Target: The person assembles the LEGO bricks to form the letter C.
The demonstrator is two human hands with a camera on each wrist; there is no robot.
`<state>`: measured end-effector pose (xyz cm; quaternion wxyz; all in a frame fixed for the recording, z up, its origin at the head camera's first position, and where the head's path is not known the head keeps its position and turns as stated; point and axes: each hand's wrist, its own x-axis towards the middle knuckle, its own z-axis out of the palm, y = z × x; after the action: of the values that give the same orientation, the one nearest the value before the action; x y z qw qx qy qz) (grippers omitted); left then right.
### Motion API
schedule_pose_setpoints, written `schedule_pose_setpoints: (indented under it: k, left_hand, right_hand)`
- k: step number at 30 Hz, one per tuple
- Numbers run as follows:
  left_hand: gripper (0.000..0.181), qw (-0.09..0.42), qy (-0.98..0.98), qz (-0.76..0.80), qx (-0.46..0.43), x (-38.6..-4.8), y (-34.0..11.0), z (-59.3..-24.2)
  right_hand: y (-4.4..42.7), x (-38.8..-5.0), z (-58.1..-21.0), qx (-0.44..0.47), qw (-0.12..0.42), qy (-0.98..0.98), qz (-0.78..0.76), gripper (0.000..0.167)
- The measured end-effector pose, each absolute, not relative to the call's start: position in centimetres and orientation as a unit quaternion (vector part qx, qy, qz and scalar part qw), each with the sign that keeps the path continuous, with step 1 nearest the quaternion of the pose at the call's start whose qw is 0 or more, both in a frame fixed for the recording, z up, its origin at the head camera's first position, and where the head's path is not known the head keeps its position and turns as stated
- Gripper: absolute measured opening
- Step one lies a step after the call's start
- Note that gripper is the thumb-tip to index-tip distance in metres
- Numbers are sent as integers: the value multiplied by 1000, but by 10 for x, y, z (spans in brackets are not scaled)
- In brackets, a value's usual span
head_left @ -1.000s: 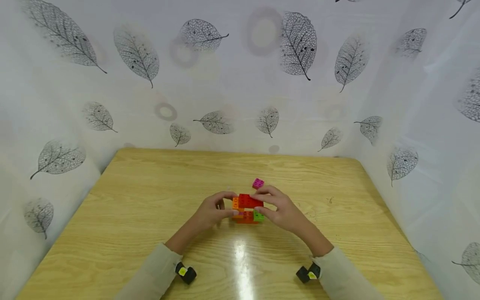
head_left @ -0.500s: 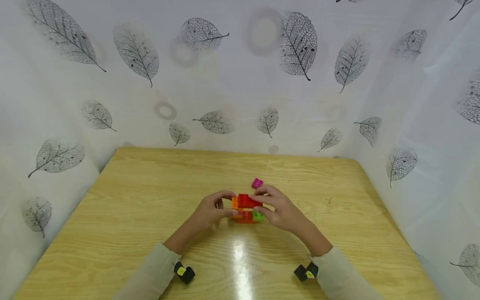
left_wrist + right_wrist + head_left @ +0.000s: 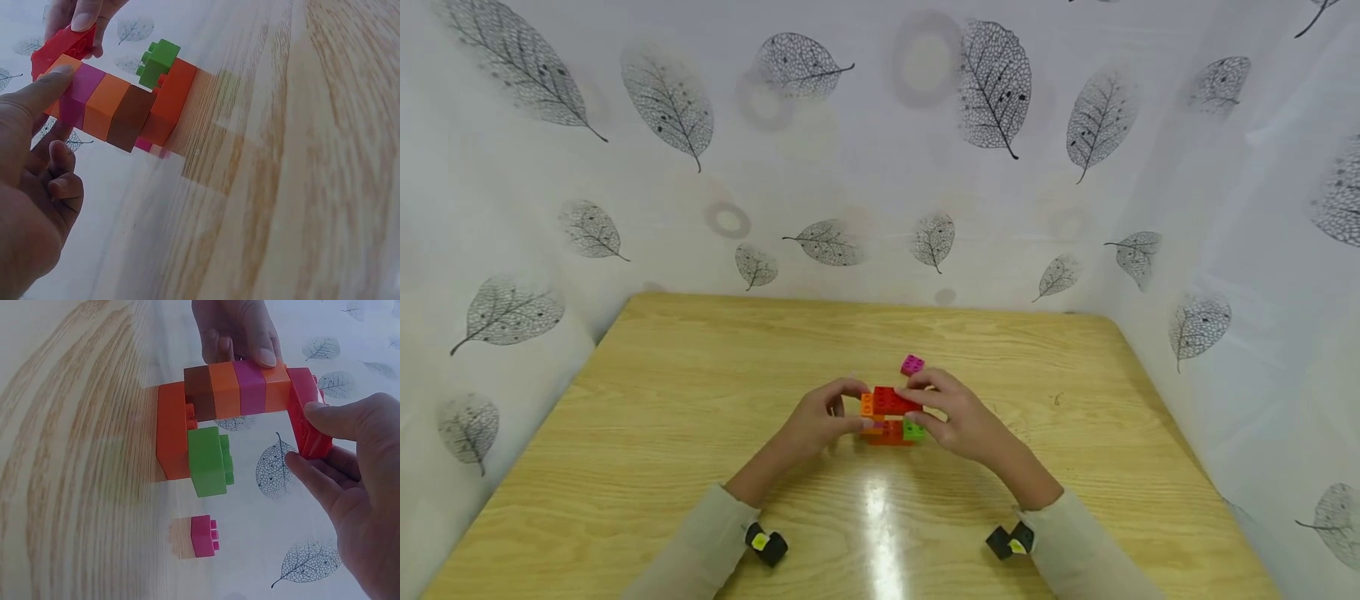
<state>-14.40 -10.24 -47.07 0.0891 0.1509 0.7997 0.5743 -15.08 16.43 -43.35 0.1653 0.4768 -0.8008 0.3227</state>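
Note:
A stack of toy building bricks stands between the hands: a red-orange base brick [image 3: 170,434], then a brown brick [image 3: 199,394], an orange brick [image 3: 225,389], a purple brick [image 3: 251,394] and another orange brick [image 3: 277,394] on top. At the base's other end sits a green brick [image 3: 207,462]. My left hand [image 3: 820,421] grips the stack's upper part between thumb and fingers. In my right hand [image 3: 962,417], thumb and fingers pinch a long red brick [image 3: 300,387]. One end of it meets the top orange brick; the other juts out above the green brick, slightly tilted.
A small magenta brick [image 3: 913,365] lies on the wooden table [image 3: 737,350] just beyond the right fingers. Behind the table and along its sides hangs a white curtain [image 3: 865,167] with a leaf print.

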Motion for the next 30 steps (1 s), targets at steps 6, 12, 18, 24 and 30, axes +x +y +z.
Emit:
schedule_pose_setpoints:
  k: [6,12,18,24,30]
  left_hand:
    - [40,90,800,573,153,-145,-103,-472]
    - [40,90,800,574,151,-144,-102,-472]
    - [40,88,805,565,158,-144,-100,-472]
    - [40,91,804,568,152,-142,-100,-469]
    - [41,87,809,562,147,-142,-101,-467]
  right_hand:
    - [164,-149,-433,469,171,-812,302,46]
    - [161,-149,-436,481,194,-806,284,50]
    - [156,-149,-440,495,197,-802,270,45]
    - [153,-147,-436,496,195,-804,264,38]
    - [150,-147,-433,490,196,-813,245,34]
